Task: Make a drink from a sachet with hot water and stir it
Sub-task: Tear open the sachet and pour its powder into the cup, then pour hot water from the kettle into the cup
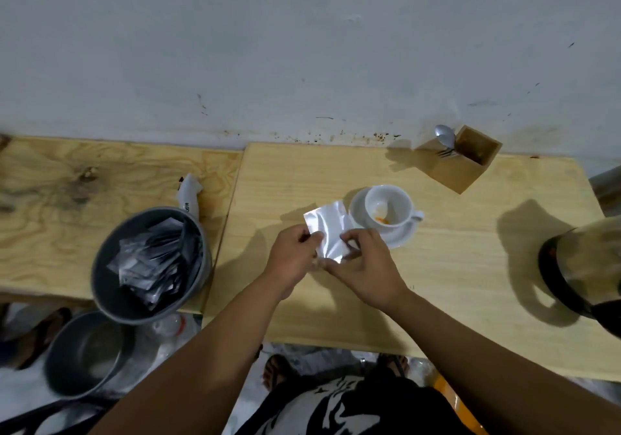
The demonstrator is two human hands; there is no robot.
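Both hands gripped one crumpled silver foil sachet (331,229) above the pale wooden table (453,266). Left hand (292,254) pinched the sachet's left edge between thumb and fingers; right hand (364,266) pinched its near right corner, fingers curled closed on the foil. Sachet was held just left of the white ceramic cup (389,207), which stood on a white saucer (401,236). Cup held a small amount of orange powder (383,220) at its bottom. Grey round bucket (151,263) filled with silver sachets sat to the left, at the join of the two tabletops. Square wooden holder (465,162) with a metal spoon (445,135) stood far right against the wall. Dark kettle (584,266) was partly in view at the right edge. Second grey bucket (84,354) sat below the table, near left.
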